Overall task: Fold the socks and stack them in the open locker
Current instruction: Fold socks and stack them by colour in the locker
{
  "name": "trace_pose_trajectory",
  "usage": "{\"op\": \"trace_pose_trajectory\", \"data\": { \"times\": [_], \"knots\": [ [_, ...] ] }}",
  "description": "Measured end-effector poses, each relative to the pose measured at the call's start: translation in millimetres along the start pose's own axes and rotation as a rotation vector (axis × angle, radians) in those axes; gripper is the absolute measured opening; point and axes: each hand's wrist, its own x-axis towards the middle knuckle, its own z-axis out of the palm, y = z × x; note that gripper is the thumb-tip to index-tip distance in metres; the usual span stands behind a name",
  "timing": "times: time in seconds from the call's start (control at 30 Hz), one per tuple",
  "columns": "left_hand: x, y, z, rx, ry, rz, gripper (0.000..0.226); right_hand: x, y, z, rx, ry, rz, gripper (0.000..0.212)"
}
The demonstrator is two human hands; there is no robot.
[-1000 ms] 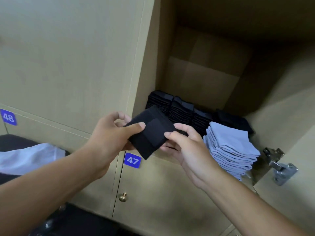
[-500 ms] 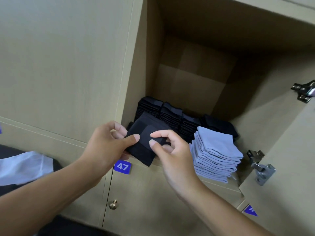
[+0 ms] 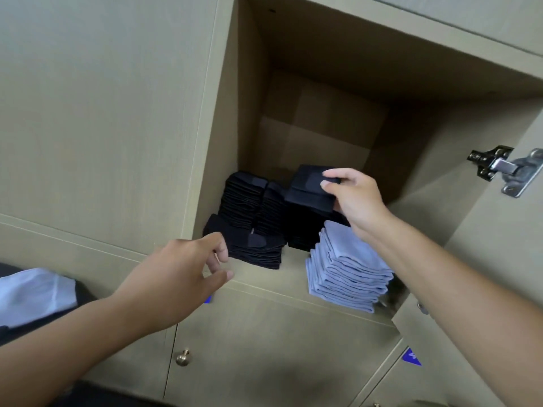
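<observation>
The left hand (image 3: 188, 268) hangs with fingers loosely curled, holding nothing, just before the low black stack (image 3: 252, 248) at the locker (image 3: 235, 113) edge. Beyond it, the right hand (image 3: 355, 201) pinches 1 folded black sock (image 3: 308, 179) over the rear black piles, with the blue stack (image 3: 346, 271) just below its wrist.

My arms are bare from the near edge of the view right up to the wrists, with no sleeve cuff showing on either one. My left hand (image 3: 176, 271) and my right hand (image 3: 357, 201) are both ungloved. I can see no ring, watch or strap on the fingers and wrists that show. My nails look short and plain
</observation>
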Motion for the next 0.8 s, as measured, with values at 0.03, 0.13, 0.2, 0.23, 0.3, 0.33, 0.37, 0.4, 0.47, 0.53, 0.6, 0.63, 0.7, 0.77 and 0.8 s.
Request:
{"op": "trace_pose_trajectory", "data": {
  "times": [0.03,0.13,0.2,0.23,0.3,0.33,0.37,0.4,0.47,0.53,0.6,0.63,0.7,0.77,0.8],
  "knots": [
    [0,-1,0,0.016,-0.007,0.007,0.016,9,0,-4,0.017,-0.005,0.043,0.019],
    [-1,-2,0,0.046,-0.024,0.014,0.016,30,2,-15,0.085,-0.045,0.169,0.030],
    [-1,-3,0,0.057,-0.038,0.009,0.015,41,7,-22,0.083,-0.056,0.222,0.035],
    [-1,-3,0,0.060,-0.043,0.009,0.016,46,10,-25,0.079,-0.055,0.238,0.036],
    [-1,-5,0,0.065,-0.054,0.008,0.017,56,15,-31,0.076,-0.037,0.257,0.037],
    [0,-6,1,0.068,-0.058,0.009,0.018,61,18,-32,0.075,-0.029,0.261,0.038],
    [0,-7,1,0.071,-0.062,0.007,0.018,64,21,-34,0.072,-0.027,0.266,0.039],
    [1,-8,2,0.072,-0.065,0.007,0.017,67,23,-34,0.064,-0.029,0.273,0.040],
    [2,-10,3,0.081,-0.070,0.009,0.017,70,28,-33,0.036,-0.044,0.283,0.040],
    [2,-11,4,0.100,-0.075,0.009,0.017,73,33,-32,0.005,-0.067,0.285,0.039],
    [3,-12,4,0.115,-0.086,0.005,0.017,76,36,-29,-0.016,-0.080,0.286,0.037],
    [3,-13,4,0.121,-0.094,0.003,0.017,78,37,-28,-0.023,-0.083,0.287,0.036],
    [4,-14,5,0.131,-0.106,-0.002,0.017,81,38,-26,-0.035,-0.089,0.287,0.036],
    [5,-16,5,0.139,-0.114,-0.009,0.017,84,38,-23,-0.038,-0.098,0.289,0.037],
    [5,-16,5,0.140,-0.117,-0.011,0.016,84,38,-22,-0.040,-0.106,0.292,0.037]
  ]
}}
